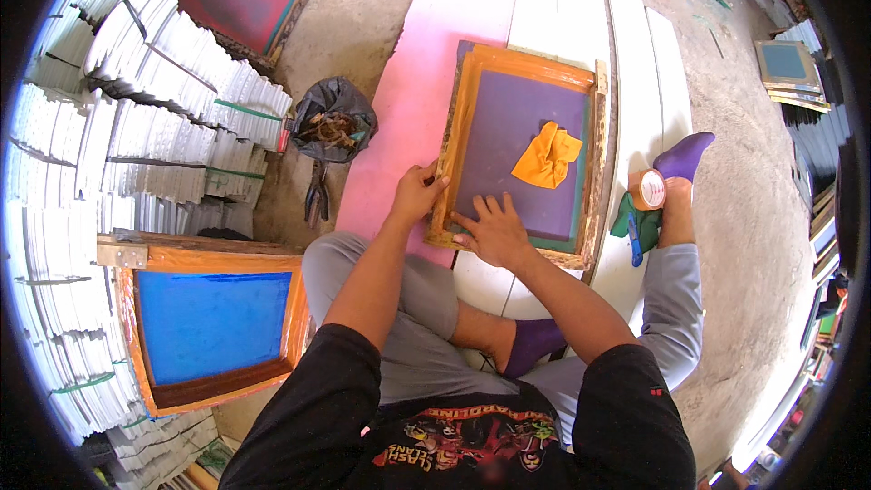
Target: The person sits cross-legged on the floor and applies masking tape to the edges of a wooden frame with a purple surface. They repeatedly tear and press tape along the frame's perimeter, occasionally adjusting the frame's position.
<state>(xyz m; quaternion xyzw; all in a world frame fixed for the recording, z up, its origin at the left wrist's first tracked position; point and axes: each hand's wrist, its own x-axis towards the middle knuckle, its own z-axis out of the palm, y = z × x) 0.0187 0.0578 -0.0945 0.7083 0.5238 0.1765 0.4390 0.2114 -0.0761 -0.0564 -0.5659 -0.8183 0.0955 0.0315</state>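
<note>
A screen-printing frame (590, 154) with orange-brown wooden sides and purple mesh lies flat on white and pink boards before me. My left hand (418, 194) is closed at its left side, thumb and fingers against the wood; part of the fingers is hidden. Spread over the frame's lower left corner, my right hand (495, 230) presses its fingertips on the mesh and holds nothing. A crumpled yellow cloth (547, 155) rests on the right half of the mesh, apart from both hands.
Left of the boards (458, 0) sit a black plastic bag (334, 120) of scraps and pliers (317, 195). A blue-mesh frame (213, 327) leans near tall stacks of white sheets (163, 141). A tape roll (648, 190) and a blue-handled tool (634, 238) lie by my right foot.
</note>
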